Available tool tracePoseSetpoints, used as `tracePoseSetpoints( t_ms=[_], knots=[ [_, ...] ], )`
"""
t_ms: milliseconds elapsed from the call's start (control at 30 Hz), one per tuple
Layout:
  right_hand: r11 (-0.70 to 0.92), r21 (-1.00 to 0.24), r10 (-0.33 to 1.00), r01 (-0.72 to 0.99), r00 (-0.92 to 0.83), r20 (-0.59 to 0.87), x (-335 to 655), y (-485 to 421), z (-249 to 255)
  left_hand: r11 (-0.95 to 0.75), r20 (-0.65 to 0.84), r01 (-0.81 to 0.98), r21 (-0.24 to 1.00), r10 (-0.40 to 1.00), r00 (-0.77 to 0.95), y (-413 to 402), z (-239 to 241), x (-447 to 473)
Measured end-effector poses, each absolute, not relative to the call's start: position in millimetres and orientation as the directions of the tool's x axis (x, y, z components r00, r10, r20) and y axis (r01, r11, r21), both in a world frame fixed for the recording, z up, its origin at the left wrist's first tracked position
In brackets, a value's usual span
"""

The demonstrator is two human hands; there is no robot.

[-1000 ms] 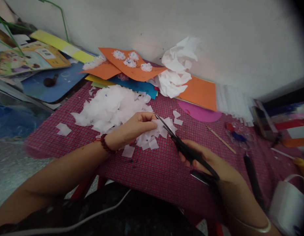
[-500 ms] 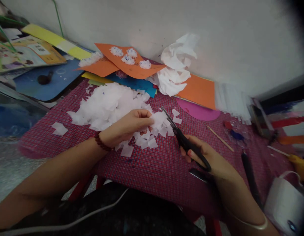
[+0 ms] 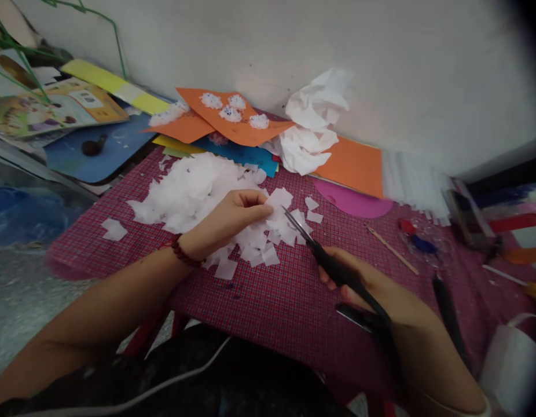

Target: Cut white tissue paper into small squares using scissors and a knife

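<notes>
Between thumb and fingers, my left hand (image 3: 239,217) pinches a small piece of white paper (image 3: 279,198), held over loose cut scraps. My right hand (image 3: 359,278) is wrapped round the black handles of a pair of scissors (image 3: 331,263). Their metal blades point up and left, with the tips close to the held paper. A large heap of white paper scraps (image 3: 194,182) lies just behind and left of my left hand. More small squares are scattered below both hands on the red checked tablecloth (image 3: 268,301).
Orange sheets (image 3: 242,127) bearing white paper tufts lie at the back, beside crumpled white paper (image 3: 309,147). To the right are a pink sheet (image 3: 352,200), a wooden stick (image 3: 393,250), white strips (image 3: 419,182) and a dark-handled tool (image 3: 448,310). Books (image 3: 63,110) lie far left.
The view has shifted slightly, so the table appears a little further right and lower. The scissor tips have come down and nearer the left hand, and the blades look closer together.
</notes>
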State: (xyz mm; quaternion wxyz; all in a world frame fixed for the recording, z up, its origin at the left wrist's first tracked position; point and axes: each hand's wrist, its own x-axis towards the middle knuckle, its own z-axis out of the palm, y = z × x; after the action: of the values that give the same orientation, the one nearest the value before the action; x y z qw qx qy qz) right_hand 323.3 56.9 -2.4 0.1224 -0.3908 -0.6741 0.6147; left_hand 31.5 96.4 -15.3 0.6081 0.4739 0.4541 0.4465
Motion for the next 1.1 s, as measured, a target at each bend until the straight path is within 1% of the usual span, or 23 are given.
tracePoseSetpoints(
  t_ms=[100,233,333,500,633,767,867,933,1100],
  knots=[
    [-0.082,-0.923,0.689,0.377,-0.647,-0.325,320,57,-6,0.204,-0.185,-0.05,0.978,0.95,0.253,95,-16,32],
    [-0.066,-0.924,0.716,0.376,-0.628,-0.306,316,57,-7,0.263,-0.258,0.019,0.965,0.924,0.282,94,-14,34],
    [-0.083,-0.927,0.721,0.365,-0.62,-0.308,313,57,-6,0.258,-0.259,0.042,0.965,0.921,0.289,94,-14,36],
    [-0.188,-0.92,0.726,0.344,-0.582,-0.366,311,55,-4,0.235,-0.244,0.069,0.97,0.925,0.292,95,-17,36],
    [-0.249,-0.917,0.724,0.31,-0.569,-0.389,312,52,-7,0.201,-0.214,0.074,0.977,0.934,0.287,95,-20,36],
    [-0.287,-0.908,0.721,0.304,-0.556,-0.414,310,52,-11,0.221,-0.225,0.046,0.974,0.931,0.288,95,-19,35],
    [-0.254,-0.92,0.76,0.298,-0.527,-0.38,309,53,-11,0.221,-0.218,0.029,0.975,0.918,0.33,96,-13,31],
    [-0.208,-0.935,0.776,0.286,-0.534,-0.336,308,55,-10,0.222,-0.23,0.064,0.973,0.911,0.342,97,-10,28],
    [-0.061,-0.948,0.776,0.311,-0.582,-0.241,314,56,-9,0.282,-0.303,0.112,0.953,0.903,0.304,98,-7,28]
  ],
)
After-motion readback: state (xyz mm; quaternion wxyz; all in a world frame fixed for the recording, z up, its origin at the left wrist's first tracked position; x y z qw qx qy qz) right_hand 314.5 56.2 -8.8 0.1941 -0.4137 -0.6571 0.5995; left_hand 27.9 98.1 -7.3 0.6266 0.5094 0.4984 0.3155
